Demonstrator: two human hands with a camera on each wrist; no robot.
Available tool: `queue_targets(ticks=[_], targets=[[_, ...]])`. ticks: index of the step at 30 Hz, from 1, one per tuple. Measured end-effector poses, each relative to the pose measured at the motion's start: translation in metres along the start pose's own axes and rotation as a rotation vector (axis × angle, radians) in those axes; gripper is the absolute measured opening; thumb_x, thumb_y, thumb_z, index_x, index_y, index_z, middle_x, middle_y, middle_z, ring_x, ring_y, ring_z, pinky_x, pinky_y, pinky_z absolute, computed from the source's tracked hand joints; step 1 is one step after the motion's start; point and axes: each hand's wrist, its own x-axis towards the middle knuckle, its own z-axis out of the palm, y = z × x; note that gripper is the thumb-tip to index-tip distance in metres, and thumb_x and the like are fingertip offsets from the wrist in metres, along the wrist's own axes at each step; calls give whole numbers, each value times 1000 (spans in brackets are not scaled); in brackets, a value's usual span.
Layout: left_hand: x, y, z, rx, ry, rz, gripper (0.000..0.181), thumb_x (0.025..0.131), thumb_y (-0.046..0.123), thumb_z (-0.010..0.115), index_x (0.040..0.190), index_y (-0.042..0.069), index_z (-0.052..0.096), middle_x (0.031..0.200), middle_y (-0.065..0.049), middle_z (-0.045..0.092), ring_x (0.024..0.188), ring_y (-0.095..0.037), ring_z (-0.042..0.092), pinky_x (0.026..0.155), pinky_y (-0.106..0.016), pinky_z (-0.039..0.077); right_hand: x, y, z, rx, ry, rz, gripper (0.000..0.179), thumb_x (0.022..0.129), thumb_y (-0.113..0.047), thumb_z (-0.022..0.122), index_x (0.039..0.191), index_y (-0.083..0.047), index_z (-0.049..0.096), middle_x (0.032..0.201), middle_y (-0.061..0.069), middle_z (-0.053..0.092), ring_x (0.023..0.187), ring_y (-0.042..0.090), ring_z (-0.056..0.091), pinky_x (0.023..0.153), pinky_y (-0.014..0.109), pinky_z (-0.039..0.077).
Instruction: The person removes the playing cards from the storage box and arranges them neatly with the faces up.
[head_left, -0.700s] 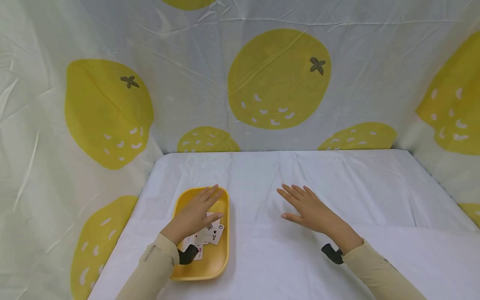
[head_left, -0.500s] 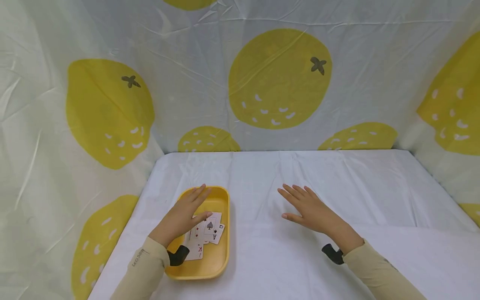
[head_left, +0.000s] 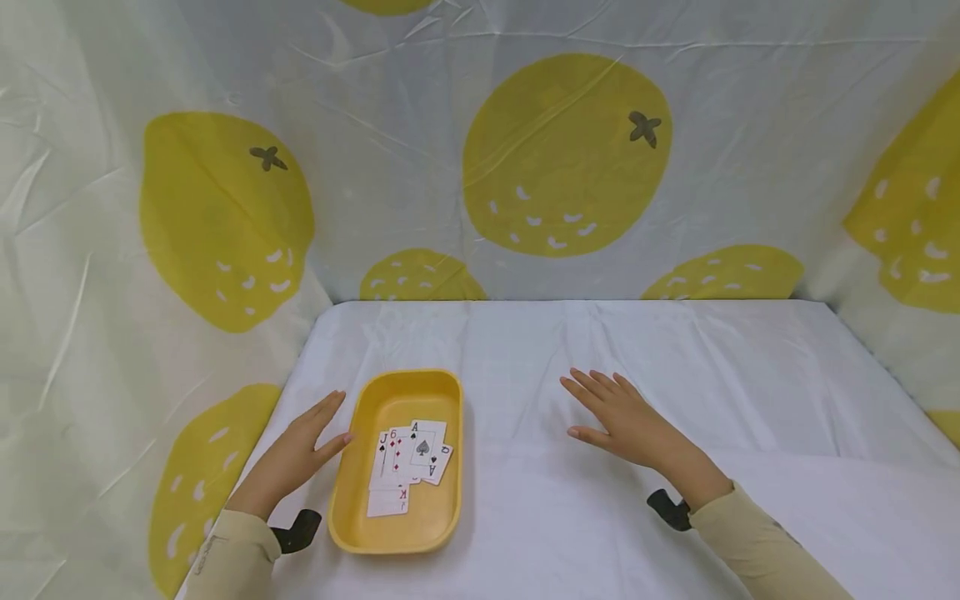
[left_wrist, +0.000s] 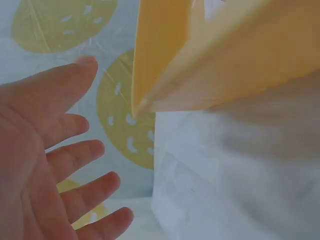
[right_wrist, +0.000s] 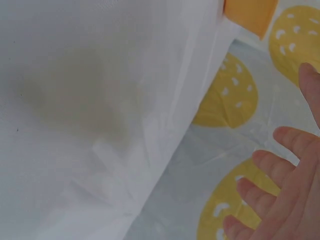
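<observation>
Several playing cards [head_left: 405, 454] lie face up and overlapping in a yellow tray [head_left: 423, 527], an ace of spades on top. A six of diamonds, a jack and parts of a king and a queen show beneath it. Just left of the tray is my left hand [head_left: 288, 460], empty, its fingers extended; the left wrist view shows the same hand [left_wrist: 60, 150] spread beside the tray's wall. My right hand [head_left: 626, 425] hovers over the white cloth to the right of the tray, holding nothing. Its fingers are spread in the right wrist view too.
A white cloth [head_left: 540, 500] covers the table. Behind it and at both sides hang pale curtains [head_left: 390, 150] printed with big yellow lemons. Each wrist carries a black strap piece.
My left hand has moved left, from over the tray to beside it, uncovering the cards. My right hand has stayed almost in place, and the cards lie as before.
</observation>
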Motion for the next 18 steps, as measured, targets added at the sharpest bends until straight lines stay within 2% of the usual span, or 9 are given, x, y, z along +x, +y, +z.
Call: queue_targets(ticks=[3, 6, 9, 13, 15, 18], targets=[[-6, -8, 3, -104, -31, -54, 67, 88, 36, 56, 139, 0, 30, 138, -22, 32, 122, -40, 33, 96, -53, 30, 0, -1, 0, 5, -7, 4, 72, 87, -54, 46, 143, -15, 25, 145, 10, 24, 129, 36, 21, 104, 52, 8], [-8, -13, 10, -233, -55, -140, 68, 87, 39, 56, 137, 0, 32, 135, -23, 37, 114, -39, 44, 90, -50, 40, 0, -1, 1, 6, -11, 7, 72, 87, -54, 47, 143, -15, 25, 145, 10, 24, 129, 35, 22, 104, 52, 9], [-9, -17, 18, -446, -81, -205, 64, 88, 33, 56, 136, -3, 33, 130, -26, 41, 107, -35, 51, 81, -42, 48, 0, -2, 2, 3, -10, 4, 72, 87, -54, 47, 143, -14, 25, 145, 10, 24, 129, 35, 22, 103, 53, 9], [-9, -23, 29, -740, -125, -268, 59, 90, 24, 55, 133, -9, 33, 127, -28, 43, 100, -29, 56, 71, -35, 52, 1, -2, 2, 4, -13, 2, 71, 87, -53, 47, 143, -14, 25, 145, 10, 24, 129, 35, 22, 103, 53, 9], [-10, -25, 33, -821, -130, -296, 57, 91, 23, 55, 132, -11, 34, 124, -27, 47, 95, -25, 58, 70, -35, 53, 1, -2, 2, 8, -12, 1, 71, 87, -52, 47, 143, -14, 24, 145, 10, 24, 129, 35, 22, 104, 53, 9], [-11, -27, 37, -880, -123, -327, 56, 91, 23, 54, 131, -11, 36, 118, -23, 53, 88, -20, 60, 70, -36, 53, 3, -4, 2, 11, -9, -7, 71, 88, -52, 47, 143, -15, 24, 145, 9, 24, 129, 34, 22, 104, 52, 8]])
